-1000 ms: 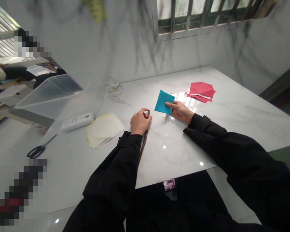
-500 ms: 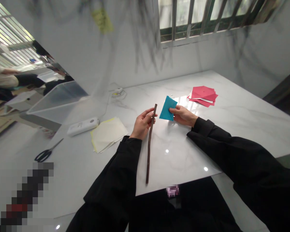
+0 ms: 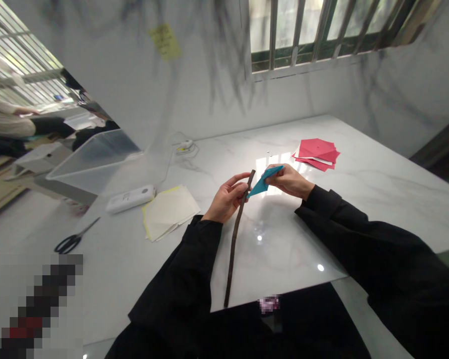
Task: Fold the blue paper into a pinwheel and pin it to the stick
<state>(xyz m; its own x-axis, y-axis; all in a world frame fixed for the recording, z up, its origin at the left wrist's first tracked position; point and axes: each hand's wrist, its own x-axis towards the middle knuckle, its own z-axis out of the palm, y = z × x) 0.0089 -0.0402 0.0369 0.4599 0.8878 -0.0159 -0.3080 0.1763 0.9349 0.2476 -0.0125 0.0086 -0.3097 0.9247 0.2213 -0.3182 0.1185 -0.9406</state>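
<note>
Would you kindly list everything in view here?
thin stick: 1, brown, in left hand
folded paper: 1, blue, in right hand
angular paper pile: 1, mostly red, right rear
flat paper pile: 1, cream, centre left
oblong plastic device: 1, white, beside cream pile
scissors: 1, black-handled, left side
plastic box: 1, translucent, far left
corded device: 1, white, near wall
paper note: 1, yellow, high, left of centre
barred windows: 2, grey, upper left and right
marbled table: 1, white, beneath hands
co-worker's sleeve: 1, pale, far left
left hand and right hand: 2, black-sleeved, centre
</note>
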